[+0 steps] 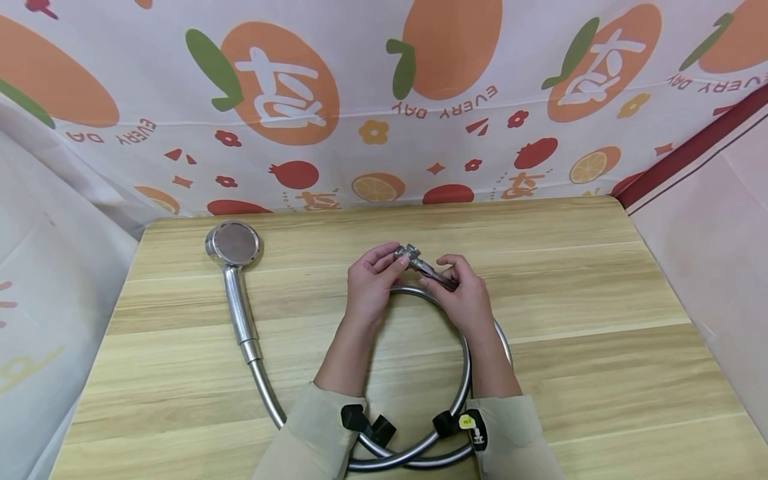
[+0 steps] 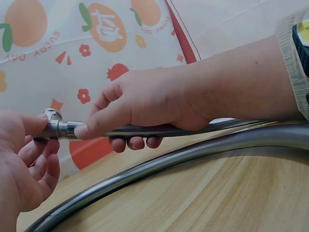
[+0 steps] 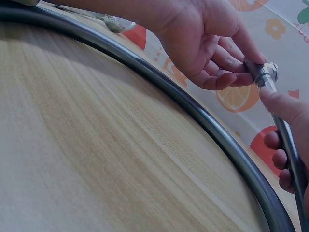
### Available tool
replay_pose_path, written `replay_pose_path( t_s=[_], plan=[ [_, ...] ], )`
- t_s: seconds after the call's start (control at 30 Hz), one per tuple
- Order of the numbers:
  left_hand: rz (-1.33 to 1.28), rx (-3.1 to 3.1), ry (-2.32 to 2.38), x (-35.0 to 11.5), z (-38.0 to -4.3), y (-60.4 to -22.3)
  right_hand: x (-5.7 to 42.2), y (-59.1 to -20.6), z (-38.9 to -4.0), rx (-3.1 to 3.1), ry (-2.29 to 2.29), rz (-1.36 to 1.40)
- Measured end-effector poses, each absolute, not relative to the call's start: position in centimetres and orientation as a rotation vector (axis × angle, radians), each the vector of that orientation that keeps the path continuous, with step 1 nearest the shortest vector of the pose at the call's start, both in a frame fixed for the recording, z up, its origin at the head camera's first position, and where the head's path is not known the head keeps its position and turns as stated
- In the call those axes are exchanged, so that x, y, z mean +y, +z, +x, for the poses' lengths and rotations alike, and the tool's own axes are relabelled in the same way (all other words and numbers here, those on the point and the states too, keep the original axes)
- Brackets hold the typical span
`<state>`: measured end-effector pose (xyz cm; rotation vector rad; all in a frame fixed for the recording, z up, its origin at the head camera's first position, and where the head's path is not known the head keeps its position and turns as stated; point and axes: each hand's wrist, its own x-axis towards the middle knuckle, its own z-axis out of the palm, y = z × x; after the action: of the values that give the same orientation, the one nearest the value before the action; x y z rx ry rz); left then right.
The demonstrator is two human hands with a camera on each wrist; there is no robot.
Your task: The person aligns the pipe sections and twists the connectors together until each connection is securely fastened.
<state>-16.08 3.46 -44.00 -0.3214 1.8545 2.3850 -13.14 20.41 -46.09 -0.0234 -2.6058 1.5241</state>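
A small chrome valve fitting is pinched between the thumb and fingers of my left hand. My right hand grips the end of a grey metal shower hose, thumb near the collar and fingers curled beneath. Fitting and hose end meet in line in both wrist views; how far the thread is engaged cannot be told. Both hands are raised above the table. At the left lies a chrome shower head, face up, with its handle joined to the hose's other end.
The hose loops over the wooden table, passing below both forearms. Black wrist straps sit at the sleeves. A fruit-printed cloth hangs along the table's far edge, and white sheeting hangs at the left.
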Motion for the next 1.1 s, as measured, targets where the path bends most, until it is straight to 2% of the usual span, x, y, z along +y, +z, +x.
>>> replay_pose_path(
  t_s=[1.1],
  plan=[
    [-0.327, 1.825, 2.410, 3.51, -16.04, -44.00, 20.35, -45.88, -13.08, -2.601, 1.508, 0.005]
  ],
)
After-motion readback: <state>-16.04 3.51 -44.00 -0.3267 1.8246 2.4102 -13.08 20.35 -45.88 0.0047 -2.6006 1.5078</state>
